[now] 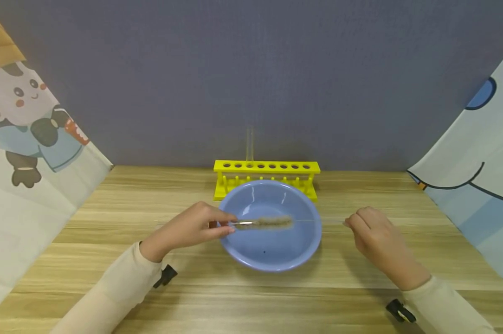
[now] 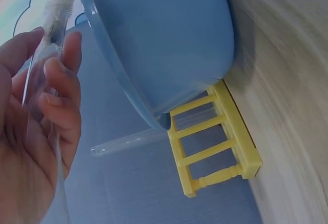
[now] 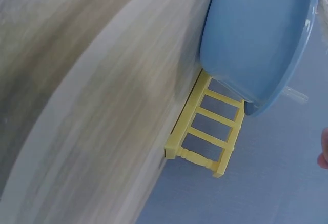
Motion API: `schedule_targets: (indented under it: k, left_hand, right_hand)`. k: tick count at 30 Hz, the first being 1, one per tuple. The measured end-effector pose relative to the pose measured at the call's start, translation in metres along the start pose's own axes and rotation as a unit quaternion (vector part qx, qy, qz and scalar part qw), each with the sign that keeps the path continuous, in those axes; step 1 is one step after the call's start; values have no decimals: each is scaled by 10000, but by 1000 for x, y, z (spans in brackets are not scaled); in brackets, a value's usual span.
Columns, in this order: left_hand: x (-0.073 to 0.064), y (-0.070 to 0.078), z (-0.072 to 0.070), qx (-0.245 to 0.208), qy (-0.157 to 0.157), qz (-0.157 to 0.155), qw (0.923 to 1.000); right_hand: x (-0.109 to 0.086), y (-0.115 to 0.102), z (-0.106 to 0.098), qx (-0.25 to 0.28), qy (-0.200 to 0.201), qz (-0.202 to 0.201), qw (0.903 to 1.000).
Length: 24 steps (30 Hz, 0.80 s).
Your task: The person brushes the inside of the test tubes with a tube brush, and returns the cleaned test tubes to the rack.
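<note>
1. A round, glossy, pale-blue plastic basin (image 1: pixel 272 268) stood on the wood-grain bench (image 1: pixel 235 306); every place below is told from it.
2. The left hand (image 1: pixel 203 225) was at the basin's left rim, its fingertips just over the edge; its grip pinched a slim, clear glass test tube (image 1: pixel 245 223) between thumb and fingers, and the left wrist view showed the tube running back along the palm.
3. A long brush with tan, fuzzy bristles (image 1: pixel 276 222) lay in the air above the middle of the basin; the end of its bristles nearer the left hand appeared to sit inside the tube's mouth, while the rest stood outside.
4. The right hand (image 1: pixel 374 234) was beyond the basin's right rim, clear of it; its grip pinched the far end of the brush's thin wire stem (image 1: pixel 314 221), the fingers curled in; the right wrist view caught only a fingertip, so that picture alone could not tell it.
5. The relation that mattered was one of line; tube and brush shared a nearly level long axis running left to right across the basin, the bristles right of the left grip and left of the right one; the left hand was much the nearer to them.
6. Behind the basin stood a yellow plastic rack (image 1: pixel 268 165); one upright clear glass tube (image 1: pixel 249 144) rose from it.
</note>
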State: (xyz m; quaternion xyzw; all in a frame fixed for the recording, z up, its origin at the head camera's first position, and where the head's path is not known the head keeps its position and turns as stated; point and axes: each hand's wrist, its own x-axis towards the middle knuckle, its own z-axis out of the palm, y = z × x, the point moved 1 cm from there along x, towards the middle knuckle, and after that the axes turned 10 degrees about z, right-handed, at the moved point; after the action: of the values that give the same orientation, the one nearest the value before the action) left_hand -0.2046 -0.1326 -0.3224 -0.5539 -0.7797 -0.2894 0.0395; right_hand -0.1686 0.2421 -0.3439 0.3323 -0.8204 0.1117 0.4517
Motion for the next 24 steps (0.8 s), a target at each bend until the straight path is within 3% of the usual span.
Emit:
schedule_targets:
  k: [6, 24]
  left_hand:
    - [1, -3, -1, -363, -135, -312, 9988]
    - [18, -4, -3, -668, -453, -470, 9956]
  right_hand:
    - [1, -3, 4, 21, 193, -115, 9997]
    - [6, -10, 6, -203, 859, -227, 9958]
